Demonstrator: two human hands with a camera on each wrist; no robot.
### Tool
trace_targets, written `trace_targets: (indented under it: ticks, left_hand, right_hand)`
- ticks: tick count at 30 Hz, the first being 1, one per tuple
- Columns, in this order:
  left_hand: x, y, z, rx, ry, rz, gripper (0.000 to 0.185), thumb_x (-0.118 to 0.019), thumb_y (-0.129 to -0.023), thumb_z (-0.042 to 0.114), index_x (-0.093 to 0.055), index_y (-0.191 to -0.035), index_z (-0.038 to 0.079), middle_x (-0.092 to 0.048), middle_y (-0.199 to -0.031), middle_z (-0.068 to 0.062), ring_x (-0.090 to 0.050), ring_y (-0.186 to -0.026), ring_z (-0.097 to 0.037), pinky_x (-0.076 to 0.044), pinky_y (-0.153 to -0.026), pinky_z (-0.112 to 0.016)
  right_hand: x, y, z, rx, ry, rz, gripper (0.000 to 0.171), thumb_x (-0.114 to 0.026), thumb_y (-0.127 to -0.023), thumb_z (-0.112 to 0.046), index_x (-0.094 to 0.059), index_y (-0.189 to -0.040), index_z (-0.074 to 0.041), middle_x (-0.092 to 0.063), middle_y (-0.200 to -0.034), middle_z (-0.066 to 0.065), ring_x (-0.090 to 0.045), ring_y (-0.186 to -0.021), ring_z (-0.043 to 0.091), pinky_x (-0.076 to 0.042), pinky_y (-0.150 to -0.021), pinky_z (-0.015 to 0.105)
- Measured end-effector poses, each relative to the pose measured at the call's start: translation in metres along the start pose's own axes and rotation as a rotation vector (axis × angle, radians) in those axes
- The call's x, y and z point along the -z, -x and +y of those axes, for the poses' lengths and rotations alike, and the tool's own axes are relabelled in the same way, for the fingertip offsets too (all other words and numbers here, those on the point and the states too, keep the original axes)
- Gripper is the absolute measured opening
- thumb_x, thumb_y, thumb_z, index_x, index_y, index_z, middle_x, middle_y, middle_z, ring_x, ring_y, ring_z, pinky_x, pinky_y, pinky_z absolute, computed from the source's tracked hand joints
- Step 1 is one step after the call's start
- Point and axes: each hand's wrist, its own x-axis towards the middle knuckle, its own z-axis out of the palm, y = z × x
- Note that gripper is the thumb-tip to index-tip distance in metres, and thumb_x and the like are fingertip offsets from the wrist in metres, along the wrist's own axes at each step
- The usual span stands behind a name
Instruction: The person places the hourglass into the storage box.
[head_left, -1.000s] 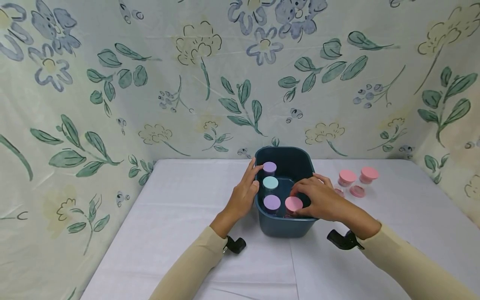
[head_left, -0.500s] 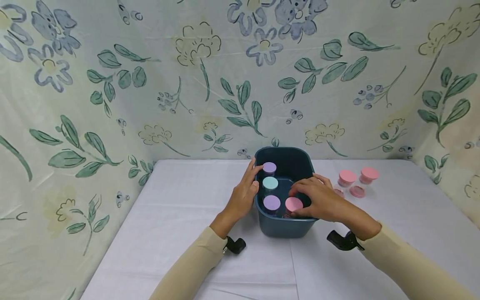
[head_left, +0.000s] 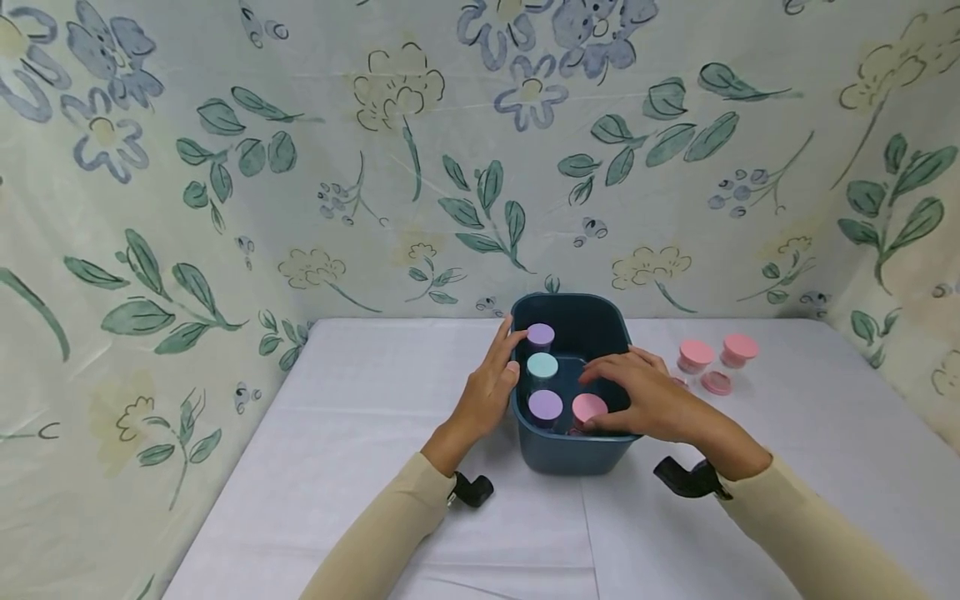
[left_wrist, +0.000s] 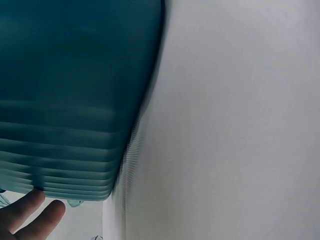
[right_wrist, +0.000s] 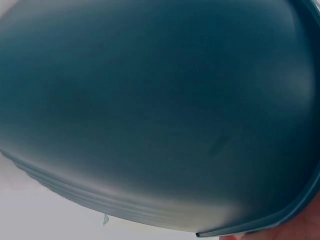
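1. Pink-lidded jar [head_left: 588, 409] is sitting in the near right corner of the dark teal bin [head_left: 570, 454], just beside a purple-lidded jar [head_left: 545, 407].
2. Right hand [head_left: 645, 398] is reaching over the bin's right rim, its thumb lying against the pink lid's edge; since a second ago its fingers have been straightening out above the lid, so the grasp looks released.
3. Left hand [head_left: 489, 385] is resting flat against the bin's left outer wall, fingers extended and gripping nothing, in the same spot as before.
4. Behind the purple-lidded jar, a mint-lidded jar [head_left: 542, 366] and another purple-lidded one [head_left: 540, 336] are standing along the bin's left wall, unmoved.
5. To the right of the bin, two pink-lidded jars [head_left: 695, 355] and a loose pink lid [head_left: 715, 382] are lying on the white table [head_left: 360, 417], unchanged.
6. Both wrist views are showing only the bin's blurred outer wall [left_wrist: 75, 100] close up.
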Motion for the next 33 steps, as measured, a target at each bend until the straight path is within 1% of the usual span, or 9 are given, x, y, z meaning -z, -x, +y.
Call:
trace_targets:
  ticks: [2,6,10,12,14,19,24,28,33]
  left_hand:
    - [0.0,0.0,0.0,0.002,-0.006,-0.001,0.052,-0.025,-0.101,0.038,-0.028,-0.151,0.025,-0.007,-0.163,0.002,-0.023,-0.144,-0.021,-0.034,-0.103,-0.059]
    - [0.0,0.0,0.0,-0.005,-0.007,0.003,0.051,-0.028,-0.101,0.031,-0.028,-0.151,0.023,-0.006,-0.163,0.002,-0.024,-0.144,-0.023,-0.035,-0.102,-0.06]
    - [0.0,0.0,-0.001,-0.011,-0.003,0.005,0.05,-0.027,-0.101,0.031,-0.029,-0.151,0.022,-0.006,-0.163,0.003,-0.024,-0.144,-0.024,-0.035,-0.102,-0.06]
    - [0.0,0.0,-0.001,-0.011,-0.003,0.005,0.051,-0.027,-0.101,0.032,-0.029,-0.151,0.021,-0.005,-0.162,0.004,-0.023,-0.144,-0.023,-0.035,-0.102,-0.06]
    - [0.0,0.0,-0.002,-0.009,-0.005,0.008,0.051,-0.026,-0.101,0.032,-0.029,-0.151,0.021,-0.005,-0.162,0.005,-0.023,-0.144,-0.023,-0.035,-0.102,-0.06]
    - [0.0,0.0,-0.003,0.005,-0.01,0.003,0.052,-0.025,-0.101,0.035,-0.029,-0.151,0.022,-0.004,-0.162,0.008,-0.022,-0.145,-0.02,-0.034,-0.103,-0.059]
    - [-0.001,0.001,-0.004,0.007,-0.011,-0.003,0.053,-0.023,-0.101,0.04,-0.028,-0.151,0.025,-0.006,-0.163,0.003,-0.021,-0.145,-0.02,-0.035,-0.102,-0.059]
    - [-0.001,0.001,-0.004,0.006,-0.009,-0.004,0.051,-0.024,-0.101,0.037,-0.027,-0.151,0.026,-0.006,-0.163,0.001,-0.022,-0.145,-0.02,-0.034,-0.102,-0.059]
    - [-0.002,0.0,-0.003,-0.006,-0.011,0.001,0.051,-0.025,-0.101,0.035,-0.027,-0.151,0.027,-0.007,-0.163,0.001,-0.024,-0.144,-0.021,-0.035,-0.102,-0.059]
  right_hand:
    - [-0.001,0.0,0.001,-0.001,-0.018,0.008,0.048,-0.081,-0.076,-0.035,-0.065,-0.113,-0.009,-0.062,-0.123,0.009,-0.048,-0.121,0.034,-0.008,-0.108,0.064]
    - [-0.002,-0.001,0.003,-0.017,-0.058,0.023,0.051,-0.081,-0.076,-0.035,-0.064,-0.116,-0.01,-0.062,-0.124,0.008,-0.045,-0.123,0.034,-0.011,-0.107,0.064]
    - [-0.001,0.0,0.003,-0.057,-0.1,0.032,0.052,-0.079,-0.077,-0.037,-0.063,-0.12,-0.011,-0.059,-0.129,0.01,-0.041,-0.126,0.037,-0.025,-0.103,0.067]
    - [0.001,0.001,0.004,-0.076,-0.122,0.042,0.054,-0.078,-0.078,-0.039,-0.062,-0.122,-0.013,-0.057,-0.131,0.011,-0.04,-0.128,0.037,-0.032,-0.1,0.066]
    - [0.003,0.002,0.003,-0.086,-0.148,0.057,0.056,-0.078,-0.078,-0.041,-0.061,-0.124,-0.013,-0.056,-0.132,0.012,-0.042,-0.128,0.037,-0.037,-0.097,0.065]
    - [0.008,0.005,0.003,-0.095,-0.204,0.107,0.059,-0.077,-0.079,-0.043,-0.059,-0.127,-0.013,-0.056,-0.132,0.011,-0.043,-0.129,0.037,-0.036,-0.097,0.066]
    - [0.013,0.008,0.001,-0.096,-0.256,0.129,0.058,-0.076,-0.08,-0.041,-0.058,-0.128,-0.015,-0.056,-0.134,0.011,-0.04,-0.132,0.037,-0.032,-0.099,0.068]
    - [0.016,0.01,0.0,-0.1,-0.295,0.133,0.057,-0.076,-0.08,-0.039,-0.058,-0.129,-0.016,-0.054,-0.136,0.01,-0.037,-0.134,0.036,-0.029,-0.101,0.069]
    - [0.018,0.011,0.0,-0.077,-0.356,0.145,0.055,-0.077,-0.082,-0.034,-0.057,-0.13,-0.016,-0.053,-0.137,0.009,-0.035,-0.136,0.035,-0.025,-0.105,0.067]
